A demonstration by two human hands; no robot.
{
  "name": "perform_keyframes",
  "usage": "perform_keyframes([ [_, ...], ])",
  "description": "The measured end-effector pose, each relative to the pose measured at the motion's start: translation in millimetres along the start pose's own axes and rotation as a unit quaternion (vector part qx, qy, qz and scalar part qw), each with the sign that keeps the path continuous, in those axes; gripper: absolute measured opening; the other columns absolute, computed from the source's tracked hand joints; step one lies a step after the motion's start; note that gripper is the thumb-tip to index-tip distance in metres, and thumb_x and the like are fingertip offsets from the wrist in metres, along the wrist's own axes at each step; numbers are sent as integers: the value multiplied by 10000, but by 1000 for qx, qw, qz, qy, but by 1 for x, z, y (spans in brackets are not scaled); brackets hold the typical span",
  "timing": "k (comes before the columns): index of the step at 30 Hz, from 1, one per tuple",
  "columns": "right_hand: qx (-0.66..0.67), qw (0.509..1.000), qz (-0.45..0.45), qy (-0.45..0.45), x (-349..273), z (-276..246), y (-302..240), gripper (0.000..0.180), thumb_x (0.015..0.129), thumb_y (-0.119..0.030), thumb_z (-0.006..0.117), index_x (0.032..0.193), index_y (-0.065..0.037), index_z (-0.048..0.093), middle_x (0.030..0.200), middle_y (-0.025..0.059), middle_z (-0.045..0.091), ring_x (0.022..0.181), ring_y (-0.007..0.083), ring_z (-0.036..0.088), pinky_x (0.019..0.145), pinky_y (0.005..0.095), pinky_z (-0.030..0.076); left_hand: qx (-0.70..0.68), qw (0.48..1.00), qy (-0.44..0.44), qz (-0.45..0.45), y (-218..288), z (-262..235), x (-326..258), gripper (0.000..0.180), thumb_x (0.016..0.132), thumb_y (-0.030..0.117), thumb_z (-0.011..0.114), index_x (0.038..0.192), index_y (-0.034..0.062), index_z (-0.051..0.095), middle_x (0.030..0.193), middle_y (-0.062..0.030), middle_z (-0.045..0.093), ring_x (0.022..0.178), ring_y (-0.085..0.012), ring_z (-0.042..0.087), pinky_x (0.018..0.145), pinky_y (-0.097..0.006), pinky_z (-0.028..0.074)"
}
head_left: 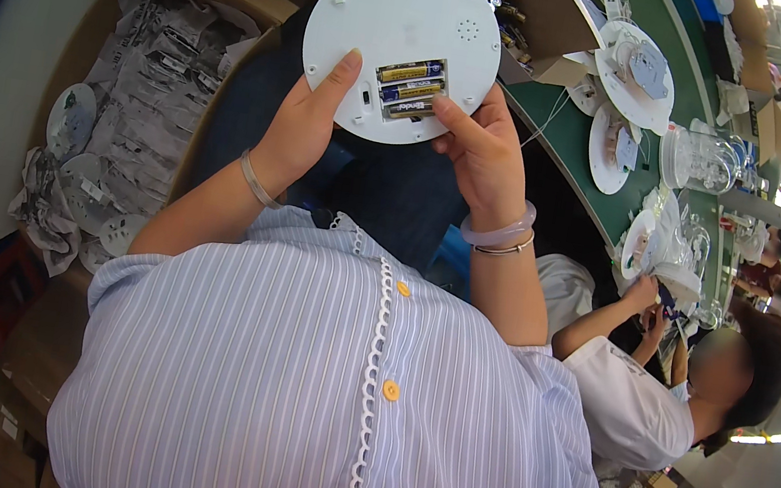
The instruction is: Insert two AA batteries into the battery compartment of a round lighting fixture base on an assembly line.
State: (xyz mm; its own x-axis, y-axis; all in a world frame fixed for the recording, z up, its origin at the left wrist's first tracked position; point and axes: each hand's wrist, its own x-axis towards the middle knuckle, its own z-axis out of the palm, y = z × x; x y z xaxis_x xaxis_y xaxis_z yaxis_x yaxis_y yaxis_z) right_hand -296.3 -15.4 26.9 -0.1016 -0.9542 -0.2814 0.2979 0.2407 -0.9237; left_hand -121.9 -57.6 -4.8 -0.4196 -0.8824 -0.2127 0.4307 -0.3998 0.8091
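A round white plastic housing [384, 16] is held up in front of me, its back with an open battery compartment facing me. Three batteries [410, 88] lie side by side in that compartment. My left hand [315, 107] grips the housing's lower left rim, thumb on the back near a small black switch [366, 97]. Around the lower right rim closes my right hand [486, 147]; its thumb presses at the end of the lowest battery. A cluster of small holes shows at the housing's upper right. The fingers behind the housing are mostly hidden.
A cardboard box [571, 18] holding many batteries stands on the green bench [568, 134] at the far right. Beyond it are white round parts [616, 152] and clear plastic domes [701, 159]. A carton with wrapped parts [151, 87] stands at left. A co-worker [634, 402] works at right.
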Motion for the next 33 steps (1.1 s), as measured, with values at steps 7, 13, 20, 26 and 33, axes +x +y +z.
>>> perform_keyframes([
  [7, -6, 1000, -23, 20, -5, 5, 2, 372, 754, -38, 667, 1070, -24, 471, 901, 49, 600, 677, 55, 531, 500, 164, 378, 1, 1000, -8, 29, -3, 0, -2, 452, 944, 291, 408, 1244, -46, 382, 1186, -119, 501, 1079, -165, 499, 912, -268, 398],
  [13, 25, 999, -46, 4, -4, 1, 3, 539, 739, -31, 680, 1198, -4, 399, 1089, 99, 546, 957, 143, 551, 782, 247, 456, -2, 999, -16, 44, 4, 5, 0, 444, 941, 309, 413, 1239, -21, 402, 1153, -95, 526, 1041, -139, 523, 865, -245, 427],
  [20, -112, 974, -29, -196, -14, 6, 25, 421, 781, -113, 658, 1139, 4, 469, 1042, 82, 559, 916, 145, 558, 823, 265, 442, -159, 987, -13, 15, 19, 7, 7, 446, 942, 334, 389, 1248, 10, 394, 1173, -94, 521, 1076, -164, 516, 882, -286, 431],
  [26, -18, 977, 56, -207, -34, -6, 19, 150, 876, -120, 539, 943, 12, 559, 807, 55, 597, 755, 107, 581, 699, 227, 475, -183, 975, 58, 110, 49, -7, 6, 492, 937, 343, 382, 1309, 27, 320, 1308, -135, 415, 1187, -258, 429, 968, -386, 385],
  [33, -22, 973, 53, -224, -43, -10, 11, 178, 894, -113, 506, 991, 27, 558, 905, 107, 621, 782, 118, 602, 717, 221, 497, -230, 950, 19, 211, 80, -26, -9, 445, 926, 330, 409, 1293, 83, 365, 1267, -105, 468, 1090, -258, 514, 840, -425, 490],
])
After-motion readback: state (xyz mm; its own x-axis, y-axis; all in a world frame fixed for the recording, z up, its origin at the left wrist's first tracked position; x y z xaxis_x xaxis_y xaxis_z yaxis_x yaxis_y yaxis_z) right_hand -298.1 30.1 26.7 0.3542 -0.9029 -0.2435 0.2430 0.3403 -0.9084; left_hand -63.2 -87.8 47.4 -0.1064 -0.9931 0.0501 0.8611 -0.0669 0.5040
